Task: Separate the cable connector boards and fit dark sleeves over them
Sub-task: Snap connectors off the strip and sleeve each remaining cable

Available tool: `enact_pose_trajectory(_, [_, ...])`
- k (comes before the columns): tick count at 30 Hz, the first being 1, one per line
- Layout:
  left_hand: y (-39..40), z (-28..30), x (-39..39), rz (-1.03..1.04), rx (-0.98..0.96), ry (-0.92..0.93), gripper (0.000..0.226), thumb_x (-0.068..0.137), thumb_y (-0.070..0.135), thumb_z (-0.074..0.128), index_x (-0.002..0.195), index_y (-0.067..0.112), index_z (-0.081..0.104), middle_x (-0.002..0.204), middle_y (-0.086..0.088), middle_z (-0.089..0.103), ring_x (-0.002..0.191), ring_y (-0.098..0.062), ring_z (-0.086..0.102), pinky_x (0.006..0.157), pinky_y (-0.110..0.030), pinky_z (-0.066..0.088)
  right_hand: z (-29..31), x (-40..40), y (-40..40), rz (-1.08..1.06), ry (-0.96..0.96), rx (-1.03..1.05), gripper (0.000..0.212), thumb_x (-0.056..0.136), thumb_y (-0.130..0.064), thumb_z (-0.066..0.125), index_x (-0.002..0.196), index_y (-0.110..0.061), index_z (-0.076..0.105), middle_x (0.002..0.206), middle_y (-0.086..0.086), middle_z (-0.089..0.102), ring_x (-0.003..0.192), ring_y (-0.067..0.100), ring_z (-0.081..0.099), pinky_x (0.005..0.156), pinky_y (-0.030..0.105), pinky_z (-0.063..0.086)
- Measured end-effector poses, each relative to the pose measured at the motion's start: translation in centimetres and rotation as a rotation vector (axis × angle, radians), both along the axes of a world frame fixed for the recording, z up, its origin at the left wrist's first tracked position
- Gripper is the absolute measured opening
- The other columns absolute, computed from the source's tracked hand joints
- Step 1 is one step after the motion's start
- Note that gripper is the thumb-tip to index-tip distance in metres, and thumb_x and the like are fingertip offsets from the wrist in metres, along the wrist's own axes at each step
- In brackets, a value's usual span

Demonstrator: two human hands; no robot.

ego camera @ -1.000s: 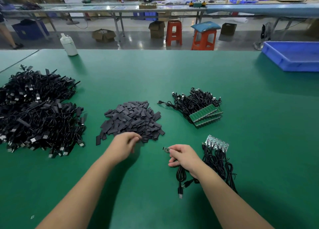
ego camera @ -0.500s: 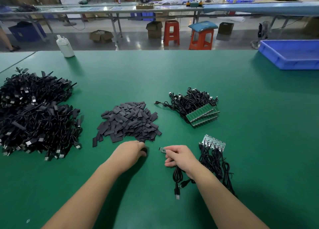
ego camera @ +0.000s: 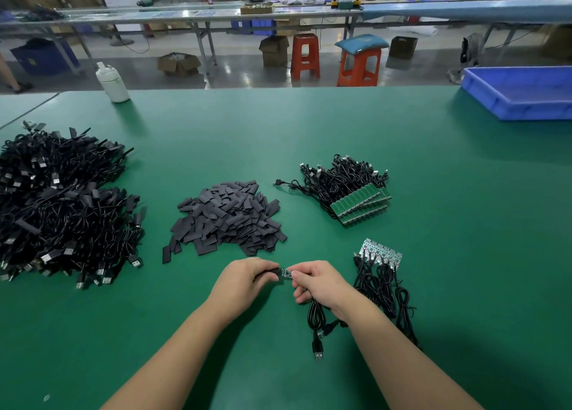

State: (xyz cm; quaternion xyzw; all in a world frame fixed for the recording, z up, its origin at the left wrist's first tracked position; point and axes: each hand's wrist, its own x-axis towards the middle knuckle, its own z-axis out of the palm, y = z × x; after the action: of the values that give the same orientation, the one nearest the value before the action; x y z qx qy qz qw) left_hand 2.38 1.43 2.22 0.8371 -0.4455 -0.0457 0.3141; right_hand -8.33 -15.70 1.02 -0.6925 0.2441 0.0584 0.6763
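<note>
1. The left hand [ego camera: 247, 278] pinches a dark sleeve [ego camera: 276, 272] between thumb and curled fingers, its open end facing right.
2. The right hand [ego camera: 320, 282] pinches a small connector board [ego camera: 287, 273] at its cable end. The bare green tip reaches toward the sleeve mouth. Its black cable [ego camera: 316, 320] loops below the wrist and ends in a USB plug lying on the green surface [ego camera: 464, 224].
3. The board tip and the sleeve appear to be touching or just entering, though the meeting point is too small to say how far in it sits.
4. Supplies lie around the hands: the sleeve pile [ego camera: 227, 216] just beyond them, a panel of unseparated boards [ego camera: 359, 205] with cables further right, a partly split strip [ego camera: 381, 252] beside the right hand, and a large heap of cables [ego camera: 62, 208] at far left.
5. Risks from here, as I judge them:
   - A flattened sleeve mouth could catch the board's corner and buckle instead of sliding over.
   - Pushing at an angle could strain the solder joint where cable meets board.
   - A light pinch on the thin sleeve could let it slip or spin away.
   - The hanging cable could drag the board out of line as the hands close together.
</note>
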Motion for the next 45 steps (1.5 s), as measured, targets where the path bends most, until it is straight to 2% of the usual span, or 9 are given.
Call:
enact_pose_trajectory(3, [0.0,0.0,-0.2,-0.024,0.027,-0.015,0.021,0.089,0.027,0.07,0.109,0.022,0.073,0.099,0.008,0.073,0.09,-0.01,0.065,0.083,-0.027,0.051,0.1,-0.1,0.0,0.016,0.003,-0.012,0.022,0.101,-0.01,0.053,0.12,-0.01,0.063,0.08,0.004,0.063,0.06,0.008,0.064,0.063,0.022,0.056])
enact_pose_trajectory(8, [0.0,0.8,0.0,-0.108,0.085,-0.181,0.022,0.09,0.027,0.068,0.11,0.021,0.074,0.104,0.009,0.071,0.093,-0.013,0.066,0.08,-0.026,0.053,0.1,-0.1,0.0,0.056,0.008,-0.048,0.023,0.101,-0.013,0.054,0.122,-0.012,0.063,0.083,0.005,0.065,0.064,0.008,0.065,0.067,0.022,0.056])
enact_pose_trajectory(17, [-1.2,0.9,-0.9,-0.172,0.158,-0.063,0.025,0.095,0.022,0.06,0.118,0.023,0.071,0.097,0.005,0.069,0.09,-0.013,0.065,0.085,-0.029,0.05,0.1,0.0,0.2,0.063,-0.001,-0.006,0.025,0.1,-0.005,0.053,0.123,-0.003,0.063,0.08,0.005,0.068,0.063,0.009,0.066,0.063,0.022,0.055])
enact_pose_trajectory(24, [-1.5,0.6,-1.1,-0.091,0.102,0.018,0.024,0.092,0.021,0.065,0.115,0.023,0.072,0.094,0.002,0.07,0.087,-0.014,0.065,0.083,-0.029,0.05,0.1,0.0,0.2,0.071,-0.018,0.0,0.033,0.102,-0.003,0.047,0.132,-0.008,0.06,0.084,0.003,0.067,0.07,0.01,0.067,0.071,0.023,0.056])
enact_pose_trajectory(28, [-1.5,0.3,-1.4,-0.042,0.066,0.022,0.021,0.091,0.018,0.066,0.11,0.02,0.075,0.092,0.001,0.072,0.087,-0.016,0.065,0.084,-0.028,0.05,0.1,0.1,0.4,0.077,-0.009,-0.011,0.036,0.102,-0.001,0.041,0.132,-0.006,0.06,0.086,0.004,0.065,0.072,0.01,0.066,0.074,0.023,0.057])
enact_pose_trajectory(32, [-1.6,0.4,-1.8,-0.031,0.062,0.006,0.021,0.091,0.015,0.065,0.109,0.018,0.075,0.093,0.001,0.071,0.088,-0.018,0.065,0.084,-0.031,0.05,0.0,0.0,0.4,0.054,-0.009,-0.014,0.04,0.102,-0.001,0.041,0.142,-0.004,0.049,0.094,0.009,0.067,0.075,0.011,0.069,0.072,0.02,0.056])
enact_pose_trajectory(37, [-1.9,1.0,-1.6,-0.075,0.198,-0.02,0.022,0.095,0.021,0.058,0.114,0.022,0.071,0.103,0.002,0.068,0.096,-0.017,0.063,0.088,-0.028,0.046,0.0,-0.1,0.5,0.041,-0.025,-0.027,0.048,0.102,-0.004,0.048,0.148,-0.01,0.04,0.104,0.005,0.069,0.082,0.01,0.072,0.073,0.02,0.055])
enact_pose_trajectory(41, [-2.1,1.1,-1.7,-0.078,0.291,-0.092,0.023,0.097,0.028,0.054,0.114,0.026,0.069,0.102,0.001,0.066,0.096,-0.019,0.062,0.087,-0.032,0.046,0.1,-0.2,0.7,0.028,-0.029,-0.027,0.049,0.102,-0.004,0.049,0.149,-0.009,0.038,0.114,0.011,0.068,0.082,0.01,0.073,0.07,0.02,0.055])
enact_pose_trajectory(45, [-1.8,0.8,-1.9,-0.044,0.164,-0.031,0.02,0.094,0.02,0.06,0.11,0.021,0.073,0.097,0.002,0.07,0.092,-0.017,0.064,0.086,-0.027,0.047,0.4,-0.5,0.7,0.029,-0.027,-0.016,0.046,0.102,-0.005,0.049,0.147,-0.008,0.041,0.111,0.008,0.07,0.088,0.013,0.073,0.072,0.021,0.056])
